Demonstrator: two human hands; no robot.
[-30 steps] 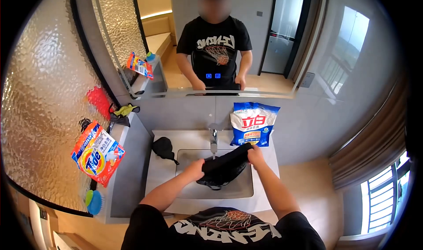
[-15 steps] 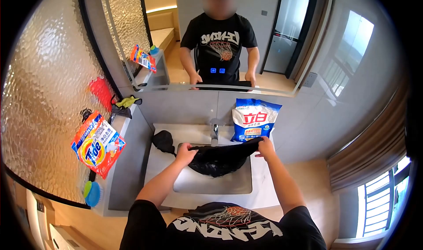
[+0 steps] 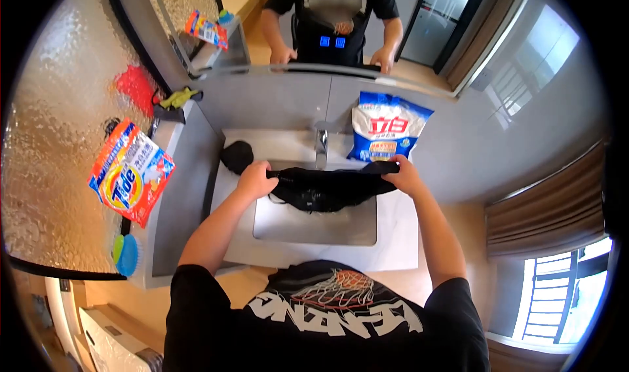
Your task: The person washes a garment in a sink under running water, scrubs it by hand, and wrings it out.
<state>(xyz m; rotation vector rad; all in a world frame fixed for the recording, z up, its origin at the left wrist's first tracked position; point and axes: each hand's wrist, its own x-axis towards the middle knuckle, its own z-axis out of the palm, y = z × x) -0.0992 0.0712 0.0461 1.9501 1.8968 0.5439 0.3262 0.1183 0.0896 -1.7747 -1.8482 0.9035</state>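
Note:
A black cloth item (image 3: 321, 190), wet-looking in its middle, is stretched sideways over the back part of the sink (image 3: 314, 233). My left hand (image 3: 257, 181) is closed on its left end, and my right hand (image 3: 405, 175) grips the right end. Between them the top edge runs nearly level, while the middle sags toward the basin. What kind of cloth item it is I cannot tell. A rounded black bundle (image 3: 236, 156) lies on the counter just behind my left hand; whether the two are joined is unclear.
Behind the sink rises a chrome faucet (image 3: 321, 144). A blue-and-white detergent bag (image 3: 386, 128) stands at the back right of the counter (image 3: 398, 238). On the left ledge are an orange Tide bag (image 3: 131, 173), a blue brush (image 3: 130, 255) and a yellow-green cloth (image 3: 178, 98).
My hands have moved farther apart, pulling the black cloth item wider, and its top edge is more level. The view has tilted down, so the sink and bags appear higher.

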